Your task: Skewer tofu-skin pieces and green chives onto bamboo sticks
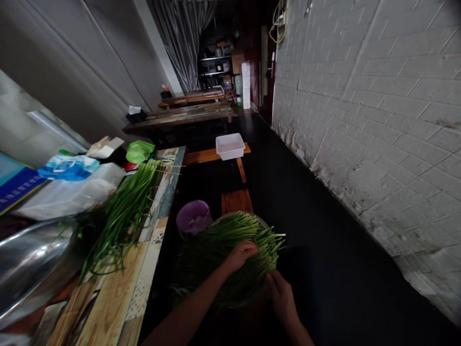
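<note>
A large heap of garlic chives (234, 230) fills a round basin (264, 221) low in front of me, pale stem ends pointing right. My left hand (242, 254) is over the middle of the heap with its fingers curled closed; whatever lies in them is hidden. At the basin's right side, my right hand (283, 294) has thumb and fingers pressed together close to the stem ends. What it pinches is too dark to make out. Another bunch of chives (126, 206) lies on the patchwork wooden table (139, 274) to my left.
Behind the basin stand a purple bucket (194, 217) and a wooden bench (236, 202). A white plastic tub (230, 146) sits on another bench. The left table also bears a steel bowl (34, 259) and a green plastic bag (139, 151). A brick wall (389, 144) runs along my right.
</note>
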`<state>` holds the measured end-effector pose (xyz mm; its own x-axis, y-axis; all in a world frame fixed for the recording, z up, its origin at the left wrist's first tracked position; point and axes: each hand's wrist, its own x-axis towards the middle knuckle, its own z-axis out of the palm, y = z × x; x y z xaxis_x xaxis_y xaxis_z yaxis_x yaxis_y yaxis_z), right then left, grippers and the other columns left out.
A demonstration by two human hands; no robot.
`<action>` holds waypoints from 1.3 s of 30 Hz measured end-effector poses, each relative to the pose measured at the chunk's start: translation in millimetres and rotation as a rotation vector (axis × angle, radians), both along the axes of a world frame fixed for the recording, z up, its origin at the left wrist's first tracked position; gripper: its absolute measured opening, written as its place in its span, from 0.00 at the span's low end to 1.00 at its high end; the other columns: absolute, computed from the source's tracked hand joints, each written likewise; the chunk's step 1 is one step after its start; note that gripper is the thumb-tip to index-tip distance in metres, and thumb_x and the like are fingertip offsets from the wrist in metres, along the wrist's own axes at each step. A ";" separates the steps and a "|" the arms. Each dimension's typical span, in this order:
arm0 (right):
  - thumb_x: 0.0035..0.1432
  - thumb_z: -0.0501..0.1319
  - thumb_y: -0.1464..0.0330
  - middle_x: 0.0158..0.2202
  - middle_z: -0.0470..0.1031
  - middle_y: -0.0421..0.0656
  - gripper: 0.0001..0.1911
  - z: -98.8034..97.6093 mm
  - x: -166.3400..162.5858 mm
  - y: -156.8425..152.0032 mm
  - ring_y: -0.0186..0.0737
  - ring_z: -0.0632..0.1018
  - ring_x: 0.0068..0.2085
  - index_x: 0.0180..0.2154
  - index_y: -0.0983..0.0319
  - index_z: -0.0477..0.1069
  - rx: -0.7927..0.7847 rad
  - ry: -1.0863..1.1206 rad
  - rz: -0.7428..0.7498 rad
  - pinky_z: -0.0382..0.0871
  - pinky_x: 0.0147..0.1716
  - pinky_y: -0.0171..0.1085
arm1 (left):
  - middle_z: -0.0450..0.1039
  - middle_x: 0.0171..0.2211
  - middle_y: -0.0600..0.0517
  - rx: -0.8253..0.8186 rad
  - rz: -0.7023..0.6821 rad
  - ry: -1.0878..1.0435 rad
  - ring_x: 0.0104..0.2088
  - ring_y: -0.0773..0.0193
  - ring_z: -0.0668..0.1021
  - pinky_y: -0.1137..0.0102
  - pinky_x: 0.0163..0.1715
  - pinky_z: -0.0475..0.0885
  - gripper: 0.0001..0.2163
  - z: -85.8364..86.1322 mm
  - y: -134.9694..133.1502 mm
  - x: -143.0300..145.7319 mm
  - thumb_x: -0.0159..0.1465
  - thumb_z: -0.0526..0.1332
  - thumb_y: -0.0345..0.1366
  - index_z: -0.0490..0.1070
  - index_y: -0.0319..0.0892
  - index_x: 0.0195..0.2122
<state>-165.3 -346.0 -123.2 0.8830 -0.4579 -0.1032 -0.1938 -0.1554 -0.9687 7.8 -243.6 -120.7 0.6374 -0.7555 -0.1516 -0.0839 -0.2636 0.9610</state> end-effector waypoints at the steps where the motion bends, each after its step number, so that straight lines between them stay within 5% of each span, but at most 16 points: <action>1: 0.61 0.50 0.54 0.23 0.68 0.39 0.21 -5.2 -1.4 -1.5 0.33 0.69 0.25 0.28 0.63 0.67 0.000 0.008 0.005 0.63 0.24 0.28 | 0.75 0.36 0.49 0.050 -0.013 -0.074 0.39 0.60 0.73 0.69 0.43 0.64 0.12 -6.5 0.4 0.9 0.58 0.59 0.43 0.76 0.41 0.29; 6: 0.61 0.49 0.52 0.21 0.64 0.37 0.22 -27.7 -10.7 -9.5 0.31 0.64 0.22 0.27 0.62 0.64 0.002 0.094 0.010 0.59 0.21 0.28 | 0.74 0.35 0.50 0.422 0.140 -0.359 0.39 0.61 0.72 0.68 0.44 0.63 0.08 -36.1 1.7 28.1 0.60 0.55 0.32 0.75 0.43 0.33; 13: 0.62 0.47 0.54 0.20 0.61 0.36 0.20 -21.4 -13.4 -10.4 0.30 0.63 0.21 0.27 0.61 0.63 0.021 0.108 0.031 0.58 0.20 0.28 | 0.70 0.32 0.47 0.508 0.086 -0.479 0.42 0.54 0.69 0.61 0.47 0.58 0.06 -51.9 -6.0 53.0 0.52 0.60 0.23 0.71 0.41 0.24; 21: 0.62 0.48 0.57 0.21 0.65 0.37 0.18 -14.3 -7.5 -18.0 0.31 0.66 0.22 0.28 0.61 0.65 -0.056 0.041 0.070 0.60 0.21 0.28 | 0.72 0.39 0.50 0.324 0.061 -0.500 0.43 0.62 0.72 0.66 0.47 0.64 0.06 -27.5 5.4 56.5 0.60 0.54 0.31 0.70 0.43 0.33; 25: 0.63 0.49 0.60 0.21 0.66 0.36 0.16 -11.0 -1.8 -20.1 0.31 0.67 0.22 0.29 0.61 0.66 -0.124 0.028 0.082 0.60 0.23 0.29 | 0.71 0.46 0.48 0.132 0.204 -0.534 0.50 0.58 0.69 0.63 0.53 0.59 0.03 -5.5 13.8 51.7 0.58 0.59 0.34 0.72 0.44 0.30; 29: 0.63 0.49 0.61 0.19 0.61 0.34 0.16 -5.8 -1.3 -17.8 0.29 0.62 0.21 0.27 0.61 0.64 -0.120 0.027 0.115 0.58 0.20 0.28 | 0.74 0.38 0.50 0.066 0.261 -0.222 0.34 0.63 0.75 0.67 0.37 0.67 0.09 8.7 8.3 42.0 0.59 0.57 0.42 0.70 0.44 0.35; 32: 0.64 0.48 0.60 0.20 0.59 0.34 0.16 0.9 -1.6 -15.6 0.29 0.61 0.21 0.27 0.60 0.61 -0.106 0.016 0.130 0.57 0.20 0.28 | 0.75 0.31 0.51 0.046 0.216 0.178 0.19 0.71 0.68 0.74 0.22 0.60 0.16 13.1 1.1 36.0 0.58 0.58 0.47 0.69 0.41 0.39; 39: 0.64 0.48 0.60 0.21 0.61 0.36 0.16 11.0 2.0 -13.2 0.30 0.62 0.22 0.27 0.61 0.62 -0.134 0.009 0.139 0.57 0.21 0.28 | 0.72 0.27 0.50 -0.069 0.155 0.483 0.22 0.73 0.66 0.74 0.23 0.56 0.17 23.4 -6.0 28.0 0.50 0.66 0.46 0.74 0.35 0.31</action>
<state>-163.2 -359.2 -112.1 0.9379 -0.3420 -0.0579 -0.1705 -0.3090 -0.9356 35.8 -249.6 -97.2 0.6119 -0.6767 -0.4094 0.4094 -0.1720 0.8960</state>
